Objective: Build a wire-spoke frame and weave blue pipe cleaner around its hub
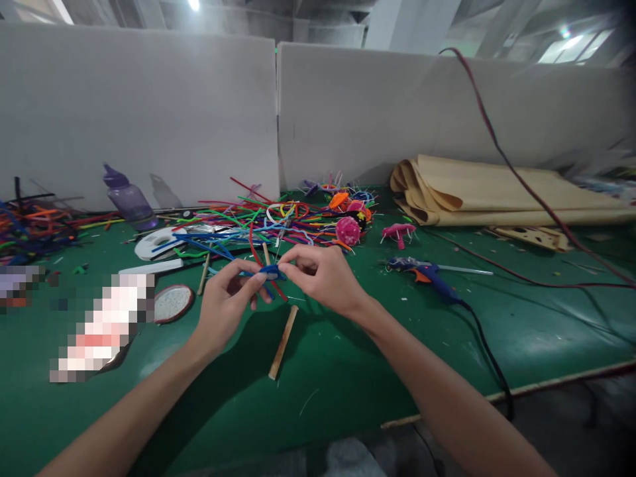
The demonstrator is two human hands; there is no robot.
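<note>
Between my two hands is a small blue pipe-cleaner piece (pixel 269 270), held above the green table. My left hand (pixel 229 291) pinches its left side between thumb and fingers. At the right end, the thumb and forefinger of my right hand (pixel 318 275) are closed on the same piece. Its exact shape is partly covered by my fingertips. Just beyond my hands lies a heap of colourful pipe cleaners (pixel 238 222). A flat wooden stick (pixel 283 342) rests on the table below them.
A blue glue gun (pixel 437 283) with its cord lies at right. Finished-looking pink fuzzy pieces (pixel 348 230) sit behind my right hand. A purple bottle (pixel 130 199), a white tape roll (pixel 158 243) and a round dish (pixel 173 303) are at left. Folded brown paper (pixel 497 192) lies back right.
</note>
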